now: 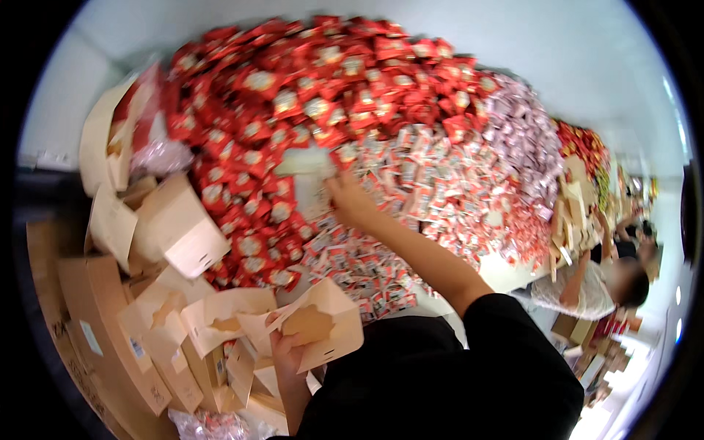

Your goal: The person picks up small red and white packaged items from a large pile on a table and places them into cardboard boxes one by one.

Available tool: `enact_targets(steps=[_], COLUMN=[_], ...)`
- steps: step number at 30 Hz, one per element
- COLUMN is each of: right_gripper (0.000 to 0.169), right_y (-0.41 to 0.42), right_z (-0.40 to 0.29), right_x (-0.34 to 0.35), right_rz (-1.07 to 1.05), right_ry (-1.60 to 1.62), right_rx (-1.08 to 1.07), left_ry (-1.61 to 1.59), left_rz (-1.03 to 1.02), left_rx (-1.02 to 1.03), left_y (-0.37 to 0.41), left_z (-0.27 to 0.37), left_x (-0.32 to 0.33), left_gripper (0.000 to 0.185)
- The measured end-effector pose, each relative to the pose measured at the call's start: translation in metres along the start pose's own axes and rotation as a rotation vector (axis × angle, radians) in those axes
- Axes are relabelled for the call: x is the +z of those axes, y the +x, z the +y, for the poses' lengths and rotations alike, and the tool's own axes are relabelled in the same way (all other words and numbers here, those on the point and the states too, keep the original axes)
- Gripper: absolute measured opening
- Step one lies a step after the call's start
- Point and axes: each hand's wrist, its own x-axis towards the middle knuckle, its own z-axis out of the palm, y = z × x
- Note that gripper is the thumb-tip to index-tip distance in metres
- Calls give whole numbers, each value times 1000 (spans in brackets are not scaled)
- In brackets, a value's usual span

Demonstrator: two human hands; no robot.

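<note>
My left hand [284, 347] grips an open, beige folding carton [345, 333] by its edge, low in front of my body. The carton tilts and its brown inside shows. My right arm stretches across the heaps, and my right hand [352, 201] is over the edge between red packets [253, 159] and small red-and-white packets [407, 170]. Close to its fingertips lies a pale, flat surface [311, 195] with a whitish-green piece [304, 162] on it. Blur hides whether the fingers hold anything.
Several open cartons [181, 231] crowd the left side beside a large cardboard box [104, 324]. Pinkish-purple packets [520, 132] are heaped beyond. At the right, a person in a light top [572, 286] works near more cartons [572, 209]. A plastic bag [212, 426] lies bottom left.
</note>
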Motion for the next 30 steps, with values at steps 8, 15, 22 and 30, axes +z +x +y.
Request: enact_targets(steps=[8,15,22,30], right_gripper=[37,27,21,25], right_y=[-7,-17,-41,-135], right_z=[-26,29,44,183], right_x=[-42,-13,-42,-172], right_rz=[332,-12,372,564], right_ry=[8,-174,671,2029], right_rx=[239,110,248,611], left_ry=[257,378,461,385], left_rz=[-123,-396,-357,-141], left_rx=[98,-45,-56,50], left_y=[-24,-12,-44,-74], left_z=[-25,-31,-67,-132], left_x=[28,-34,30,71], left_gripper=[61,56,52,63])
